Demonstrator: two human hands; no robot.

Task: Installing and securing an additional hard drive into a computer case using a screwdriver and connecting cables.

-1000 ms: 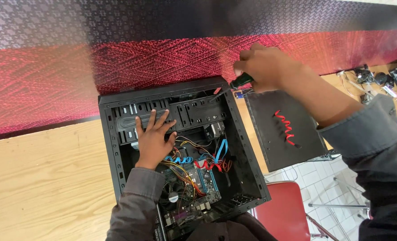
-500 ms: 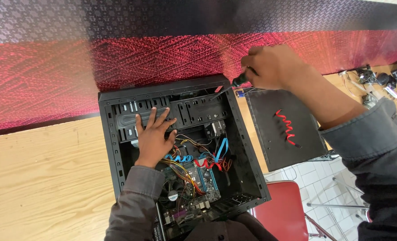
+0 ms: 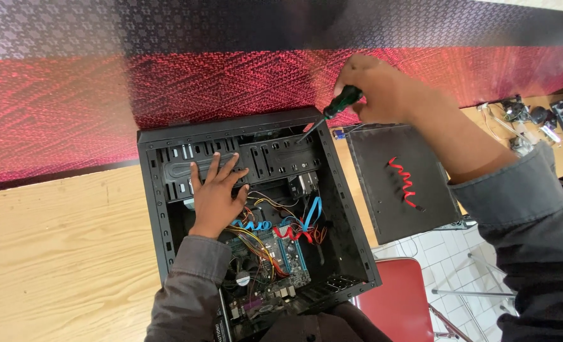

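An open black computer case [image 3: 161, 209] lies on a light wooden table [image 3: 59, 253]. My left hand [image 3: 217, 195] rests flat, fingers spread, on the black drive cage [image 3: 275, 158] inside the case. My right hand [image 3: 383, 88] grips a screwdriver [image 3: 332, 111] with a green and black handle. Its metal tip points down-left toward the top right corner of the drive cage. Below my left hand lie a motherboard [image 3: 275, 259] and blue, red and yellow cables [image 3: 281, 231].
The case's black side panel [image 3: 408, 183], with a red coiled cable on it, lies to the right of the case. A red chair [image 3: 402, 297] stands below it over a tiled floor. Small parts and tools [image 3: 528, 120] sit at the far right. A red and black patterned wall [image 3: 167, 76] runs behind.
My right hand has moved left with the screwdriver, bringing its tip down over the case's top right corner. My left hand has stayed on the drive cage.
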